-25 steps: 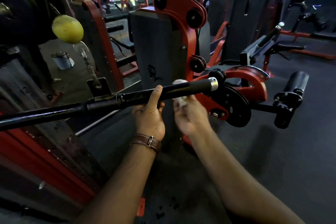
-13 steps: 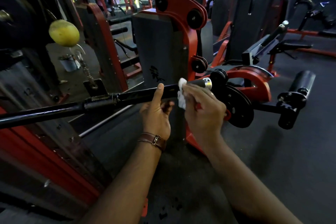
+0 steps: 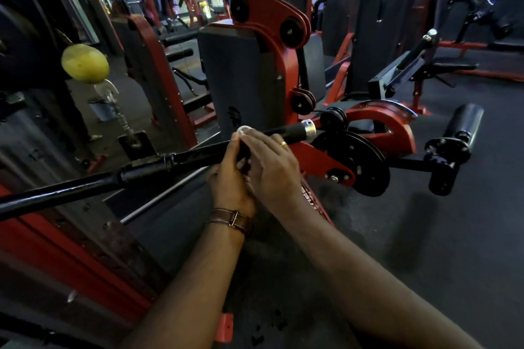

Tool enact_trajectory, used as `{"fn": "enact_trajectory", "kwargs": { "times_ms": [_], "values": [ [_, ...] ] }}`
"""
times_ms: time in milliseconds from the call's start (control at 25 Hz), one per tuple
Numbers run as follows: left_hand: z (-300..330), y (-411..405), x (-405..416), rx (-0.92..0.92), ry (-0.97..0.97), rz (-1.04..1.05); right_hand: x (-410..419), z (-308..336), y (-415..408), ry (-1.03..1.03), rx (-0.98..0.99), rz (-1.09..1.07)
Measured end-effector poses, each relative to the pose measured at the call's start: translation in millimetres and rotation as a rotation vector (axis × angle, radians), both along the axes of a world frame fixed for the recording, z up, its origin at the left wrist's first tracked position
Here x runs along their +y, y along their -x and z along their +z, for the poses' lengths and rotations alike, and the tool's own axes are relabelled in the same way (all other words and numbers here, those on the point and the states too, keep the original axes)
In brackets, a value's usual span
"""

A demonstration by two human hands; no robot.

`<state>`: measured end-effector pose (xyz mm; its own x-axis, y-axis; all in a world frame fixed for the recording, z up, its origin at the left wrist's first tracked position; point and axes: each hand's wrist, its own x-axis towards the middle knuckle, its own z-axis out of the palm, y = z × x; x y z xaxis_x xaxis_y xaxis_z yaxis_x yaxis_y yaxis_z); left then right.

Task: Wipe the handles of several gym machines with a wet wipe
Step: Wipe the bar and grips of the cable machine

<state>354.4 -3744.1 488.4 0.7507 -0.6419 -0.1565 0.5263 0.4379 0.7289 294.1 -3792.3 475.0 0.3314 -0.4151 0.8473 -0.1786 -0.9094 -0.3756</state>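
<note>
right hand (image 3: 272, 167) slid wipe (image 3: 243, 129) inward on handle (image 3: 283, 133) | hands touching, both apparently gripping bar

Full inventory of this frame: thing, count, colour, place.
bar handle: one, black, runs from lower left to centre
grip: one, black with silver end cap, right end of the bar
wet wipe: one, white, on the bar under the right hand
ball: one, yellow-green, upper left
weight machine: one, red and grey, behind the bar
roller pad: one, black, right
watch strap: one, brown, left wrist
left hand: holds the bar
right hand: presses the wipe to the bar
</note>
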Motion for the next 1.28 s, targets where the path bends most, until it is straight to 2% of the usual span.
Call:
{"fn": "enact_trajectory", "kwargs": {
  "times_ms": [120,240,280,320,400,440,480,520,560,600,720,760,800,920,960,1000,1080,1160,1200,1280],
  "values": [
    [0,-4,-2,0.015,0.004,0.080,-31,-6,25,-0.009,-0.191,-0.079],
    [-3,-1,0,0.020,-0.018,0.102,-28,-9,36,-0.173,-0.306,-0.124],
    [-3,0,1,0.021,-0.021,0.103,-17,-10,36,-0.334,-0.420,-0.094],
    [-2,0,2,0.021,-0.017,0.102,-5,-9,34,-0.579,-0.598,-0.055],
    [2,-1,4,0.006,-0.001,0.109,0,-5,32,-1.202,-0.959,0.081],
    [3,-1,4,-0.006,0.002,0.112,-8,-5,30,-1.492,-1.055,0.247],
    [4,0,4,-0.019,-0.004,0.113,-16,-1,28,-1.694,-1.130,0.489],
    [5,2,4,-0.035,-0.015,0.116,-22,5,26,-1.801,-1.187,0.704],
    [4,3,4,-0.049,-0.026,0.120,-26,9,22,-1.827,-1.218,0.830],
    [4,4,2,-0.054,-0.030,0.127,-25,14,18,-1.808,-1.174,0.850],
    [6,5,-2,-0.010,-0.029,0.157,1,20,11,-1.691,-0.720,0.663],
    [6,5,-2,0.002,-0.025,0.166,2,19,12,-1.721,-0.652,0.659],
    [5,5,-2,0.006,-0.022,0.173,0,19,16,-1.794,-0.688,0.727],
    [1,7,-1,0.001,-0.023,0.173,-21,19,24,-1.956,-1.176,0.873],
    [3,8,-1,-0.001,-0.032,0.178,-18,21,23,-1.954,-1.218,0.863],
    [4,9,-1,-0.010,-0.045,0.178,-9,22,18,-1.932,-1.137,0.824],
    [6,6,0,-0.028,-0.071,0.150,14,22,7,-1.841,-0.853,0.699],
    [4,0,2,-0.039,-0.080,0.136,20,21,4,-1.795,-0.720,0.641],
    [2,-3,3,-0.036,-0.077,0.148,13,22,10,-1.821,-0.767,0.635],
    [-2,-7,5,0.006,-0.058,0.176,-15,23,30,-1.892,-1.046,0.593]
  ]
}}
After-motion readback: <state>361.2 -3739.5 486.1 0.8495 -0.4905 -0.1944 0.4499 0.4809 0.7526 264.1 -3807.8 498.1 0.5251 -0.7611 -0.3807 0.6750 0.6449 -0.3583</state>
